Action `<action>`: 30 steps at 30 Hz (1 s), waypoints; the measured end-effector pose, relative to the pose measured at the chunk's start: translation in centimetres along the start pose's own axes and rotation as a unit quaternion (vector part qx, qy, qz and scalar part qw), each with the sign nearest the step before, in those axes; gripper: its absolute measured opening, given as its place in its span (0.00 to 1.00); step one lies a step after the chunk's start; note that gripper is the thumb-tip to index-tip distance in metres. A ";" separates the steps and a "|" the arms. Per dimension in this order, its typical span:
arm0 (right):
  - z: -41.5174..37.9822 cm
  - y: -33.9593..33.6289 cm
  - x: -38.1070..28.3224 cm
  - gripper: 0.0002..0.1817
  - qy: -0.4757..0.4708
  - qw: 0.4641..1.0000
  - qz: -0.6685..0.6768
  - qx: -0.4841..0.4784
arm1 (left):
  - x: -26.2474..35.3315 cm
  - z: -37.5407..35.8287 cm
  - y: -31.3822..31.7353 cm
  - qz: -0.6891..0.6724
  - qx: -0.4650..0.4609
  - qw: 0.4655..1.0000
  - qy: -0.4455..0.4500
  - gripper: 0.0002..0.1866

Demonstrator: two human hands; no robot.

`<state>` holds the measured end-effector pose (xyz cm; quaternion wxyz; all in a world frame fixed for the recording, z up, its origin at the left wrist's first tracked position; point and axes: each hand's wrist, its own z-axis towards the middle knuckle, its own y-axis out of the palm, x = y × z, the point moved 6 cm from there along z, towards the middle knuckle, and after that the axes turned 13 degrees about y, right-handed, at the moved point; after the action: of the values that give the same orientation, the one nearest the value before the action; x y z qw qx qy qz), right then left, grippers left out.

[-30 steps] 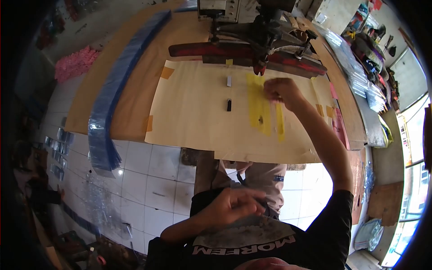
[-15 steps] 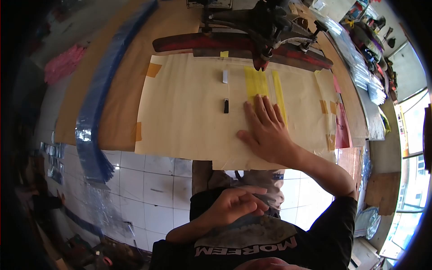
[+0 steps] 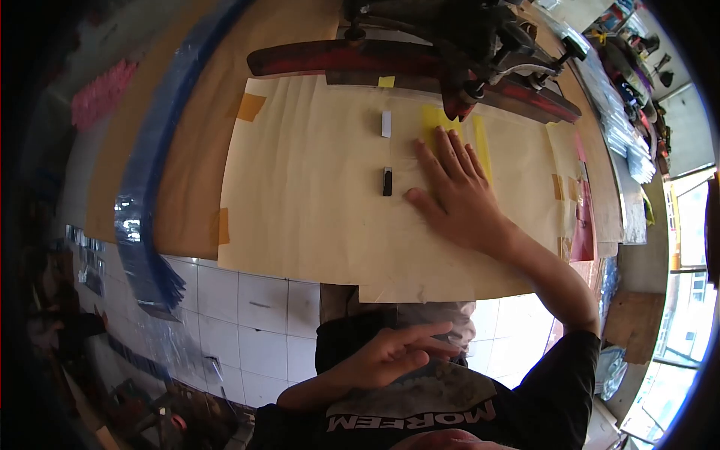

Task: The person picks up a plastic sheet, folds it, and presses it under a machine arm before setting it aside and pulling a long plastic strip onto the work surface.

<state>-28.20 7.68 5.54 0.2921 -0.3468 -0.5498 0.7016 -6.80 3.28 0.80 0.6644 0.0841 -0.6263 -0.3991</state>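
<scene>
My right hand [image 3: 461,195] lies palm down, fingers stretched out, on a large tan paper sheet [image 3: 315,180]. Its fingers cover much of a wide yellow strip [image 3: 430,118], whose far end shows beyond the fingertips. Just right of the fingers runs a narrower yellow strip [image 3: 481,146]. To the left of this hand are a small white piece [image 3: 385,124] and a small black piece [image 3: 387,181] on the paper. My left hand [image 3: 401,354] hovers before my torso, holding nothing, its fingers partly extended and apart.
A dark metal clamp frame [image 3: 517,52] with a long red-black bar [image 3: 300,61] spans the paper's far edge. Orange tape [image 3: 251,107] sits at the sheet's corner. Long blue plastic [image 3: 139,225] hangs over the table's left side. Clear plastic sheets [image 3: 619,142] lie at right.
My right hand has slid away from my body along the yellow strip, covering more of it. My left hand stays near my torso, its fingers slightly straighter. The view has shifted a little.
</scene>
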 end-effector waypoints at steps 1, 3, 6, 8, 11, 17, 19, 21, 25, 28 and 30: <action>0.1 0.0 0.0 0.37 -0.001 1.000 0.001 -0.004 | 0.1 0.1 0.0 -0.003 0.004 1.000 -0.001 0.27; 0.4 -0.1 0.1 0.37 -0.003 1.000 -0.002 0.004 | 0.5 0.5 0.0 0.000 0.004 1.000 -0.007 0.26; 0.5 -0.1 0.0 0.37 -0.003 1.000 0.000 0.002 | 0.4 0.6 -0.1 0.019 -0.010 1.000 -0.009 0.26; 0.4 -0.3 -0.1 0.37 -0.004 1.000 0.004 -0.004 | 0.5 0.5 -0.3 0.033 -0.019 0.999 -0.022 0.26; -0.3 -0.3 -0.4 0.37 -0.004 1.000 0.004 -0.013 | 0.5 0.4 -0.5 0.074 -0.052 0.996 -0.025 0.26; -1.9 -0.7 -0.8 0.38 -0.007 0.999 -0.014 -0.031 | 0.5 0.0 -0.5 0.127 -0.115 0.985 -0.012 0.28; -2.7 -0.9 -0.8 0.38 -0.005 0.999 -0.014 -0.037 | 0.5 -0.2 -0.7 0.127 -0.132 0.983 -0.027 0.28; -3.8 -1.0 -1.0 0.39 -0.012 0.999 -0.011 -0.048 | 1.0 -0.3 -1.1 0.134 -0.118 0.984 -0.004 0.28; -5.5 -1.1 -0.9 0.40 -0.009 0.998 -0.011 -0.059 | 2.3 -1.2 -2.4 0.254 -0.142 0.955 -0.056 0.31; -6.8 -1.5 -1.1 0.40 -0.008 0.998 0.002 -0.063 | 5.7 -1.0 -2.7 0.456 -0.130 0.869 -0.141 0.29; -7.6 -1.5 -1.4 0.39 -0.011 0.997 0.011 -0.074 | 8.6 0.2 -2.7 0.545 -0.082 0.830 -0.089 0.25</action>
<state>-21.20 11.19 6.11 0.2517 -0.3653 -0.5998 0.6659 -9.02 -3.96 5.75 0.7196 -0.3612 -0.5924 -0.0279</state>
